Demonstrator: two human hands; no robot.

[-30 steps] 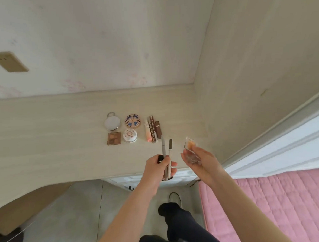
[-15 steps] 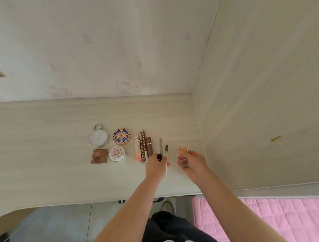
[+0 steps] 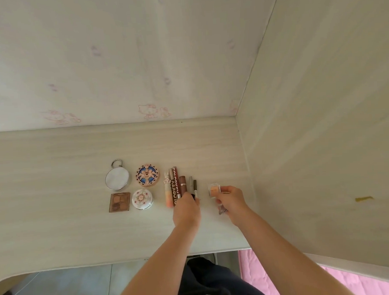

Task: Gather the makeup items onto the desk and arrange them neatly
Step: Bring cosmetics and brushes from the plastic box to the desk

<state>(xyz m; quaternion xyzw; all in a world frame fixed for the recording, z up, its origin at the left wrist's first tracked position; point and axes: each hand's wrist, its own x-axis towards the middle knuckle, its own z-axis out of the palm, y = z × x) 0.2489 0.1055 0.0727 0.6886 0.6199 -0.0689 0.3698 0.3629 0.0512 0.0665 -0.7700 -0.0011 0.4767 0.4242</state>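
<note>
Makeup lies in a row on the pale desk: a round mirror, a patterned round compact, a brown eyeshadow palette, a white round compact, and several lip tubes. My left hand grips two thin pencils by their lower ends, laying them just right of the tubes. My right hand holds a small clear pot with orange powder low over the desk, right of the pencils. A second small item under that hand is mostly hidden.
A back wall and a side panel close the desk's far right corner. The desk's front edge runs just below my forearms. A pink quilted bed lies at lower right, grey floor at lower left.
Both hands moved forward over the desk. The pencils came down beside the lip tubes, and the orange pot moved from mid-air to just above the desk surface.
</note>
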